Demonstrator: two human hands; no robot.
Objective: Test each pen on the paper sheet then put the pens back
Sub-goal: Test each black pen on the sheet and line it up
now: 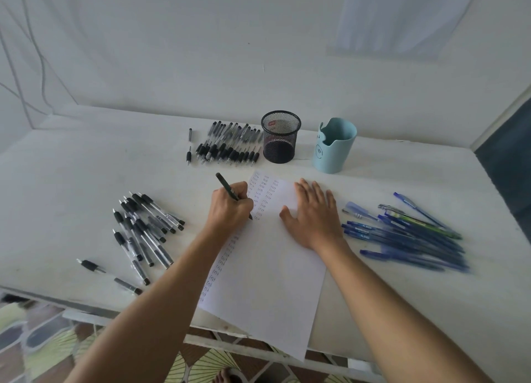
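Pen (pixel 225 186) aside for a moment: what is the setting?

A white table (pixel 86 158) set against a pale wall (pixel 201 52). Cables (pixel 28 66) hang at the far left, and a patterned floor (pixel 43 339) shows below the near edge.

What lies on the table?

A heap of black pens (pixel 143 230) at the left. A row of black pens (pixel 230 145) lies far, just left of a black mesh cup (pixel 280 137), with a light blue holder (pixel 334 145) to the cup's right. Blue pens (pixel 408 236) fan out at the right.

And the pen itself?

Pinched in the curled fingers of the left hand (pixel 230 207). Its tip is on the paper sheet (pixel 267 282), among columns of small written words, and its top slants far and left.

The right hand (pixel 314 219)?

Flat on the sheet, fingers straight and a little spread, just right of the writing.
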